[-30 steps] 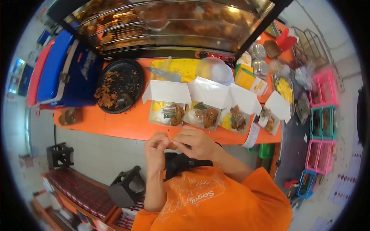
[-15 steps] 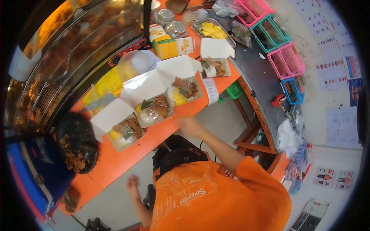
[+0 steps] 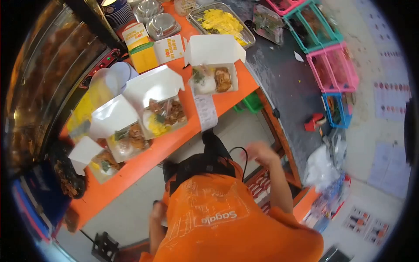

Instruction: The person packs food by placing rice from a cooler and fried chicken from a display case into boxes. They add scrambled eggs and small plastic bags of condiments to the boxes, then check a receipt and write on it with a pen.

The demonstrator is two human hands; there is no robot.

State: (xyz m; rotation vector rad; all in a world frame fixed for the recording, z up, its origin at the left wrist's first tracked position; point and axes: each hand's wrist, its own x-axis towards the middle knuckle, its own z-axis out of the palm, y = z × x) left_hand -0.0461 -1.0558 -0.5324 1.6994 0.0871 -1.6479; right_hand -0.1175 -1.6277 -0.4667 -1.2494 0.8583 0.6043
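My right hand [image 3: 260,154] is raised beside the counter, slightly smeared by motion. Its fingers look stretched out, with nothing seen in them. My left hand [image 3: 158,211] hangs low by my side, and its fingers are not clear enough to read. Ahead on the orange counter [image 3: 131,174] stand several white food boxes with raised lids. The box at the right [image 3: 214,80] holds rice, meat and a small bag. Another box [image 3: 165,114] contains meat and yellow egg. Farther left are a box with rice and meat [image 3: 129,139] and a smaller-looking box [image 3: 104,165].
A paper receipt [image 3: 205,111] hangs over the counter edge. Behind the boxes are a folded yellow-white carton [image 3: 146,54], clear lidded containers [image 3: 162,27] and a tray of yellow egg [image 3: 222,24]. Colored baskets [image 3: 331,67] and a red stapler-like item [image 3: 314,122] sit right. A glass food case stands left.
My right hand has moved right, away from the counter edge near the boxes. The left hand stays low at my side. The view has turned rightward, so the boxes appear farther left.
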